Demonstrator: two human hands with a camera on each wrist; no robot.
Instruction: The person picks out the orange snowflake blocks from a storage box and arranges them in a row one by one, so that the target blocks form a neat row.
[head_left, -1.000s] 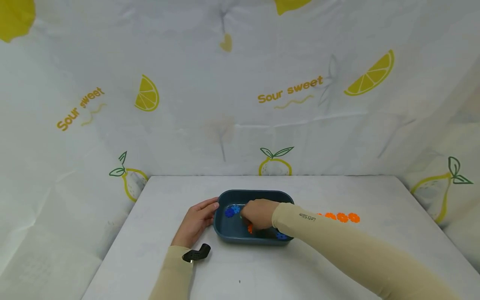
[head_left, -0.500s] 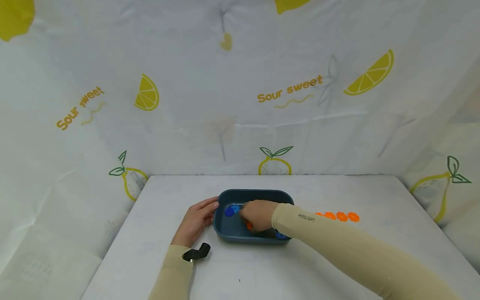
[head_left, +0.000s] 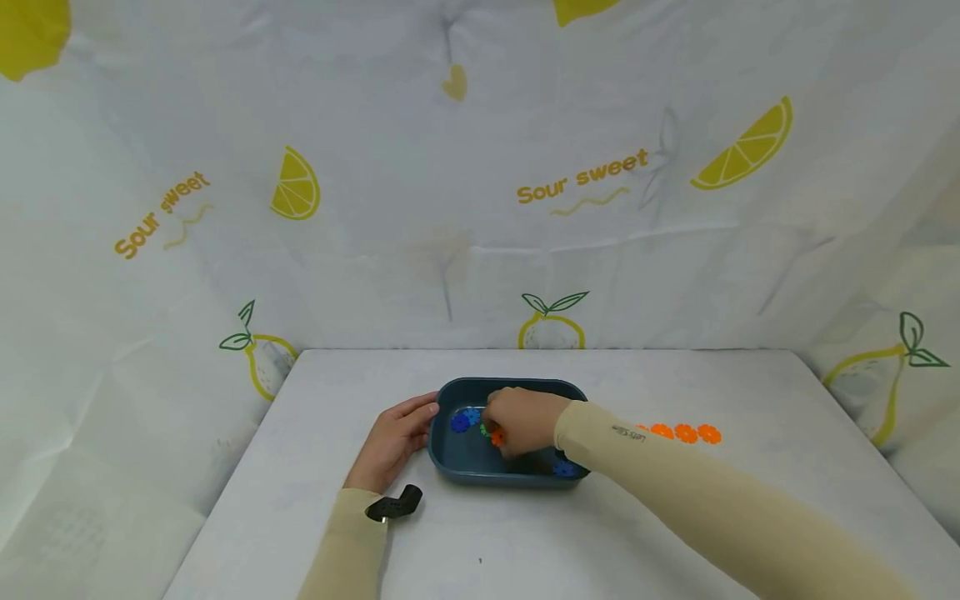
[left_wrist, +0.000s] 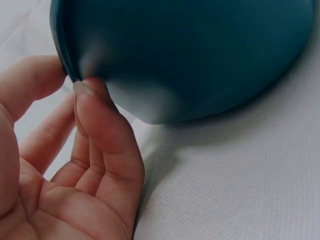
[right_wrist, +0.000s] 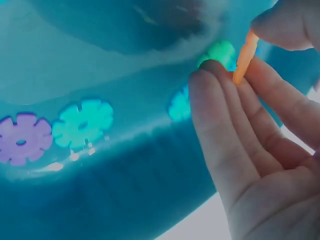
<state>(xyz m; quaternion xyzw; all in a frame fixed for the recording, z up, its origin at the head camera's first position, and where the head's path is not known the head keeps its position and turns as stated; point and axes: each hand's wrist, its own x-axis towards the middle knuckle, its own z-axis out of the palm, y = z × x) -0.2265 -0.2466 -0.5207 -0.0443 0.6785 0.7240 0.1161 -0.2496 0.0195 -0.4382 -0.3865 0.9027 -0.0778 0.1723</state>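
At the left end of the dark teal tray (head_left: 502, 480), my left hand (head_left: 390, 442) pinches the rim (left_wrist: 60, 40) between thumb and finger. My right hand (head_left: 525, 417) is down inside the tray. Its thumb and fingers pinch an orange snowflake disc (right_wrist: 245, 59), seen edge-on in the right wrist view. Just behind the fingertips lie a green snowflake disc (right_wrist: 220, 54) and a blue one (right_wrist: 179, 105), partly covered. A dark blue disc (head_left: 459, 423) and a lighter blue disc (head_left: 472, 416) sit near the tray's left end.
To the right of the tray, several orange snowflake discs (head_left: 686, 433) lie in a row on the white table (head_left: 480, 533), partly behind the right sleeve. Another blue disc (head_left: 564, 468) rests in the tray's near right corner. A lemon-print curtain (head_left: 420, 275) hangs behind the table.
The right hand has shifted slightly right and up within the tray, bringing the orange disc and a bit of green into clearer view. My left hand stays on the tray.
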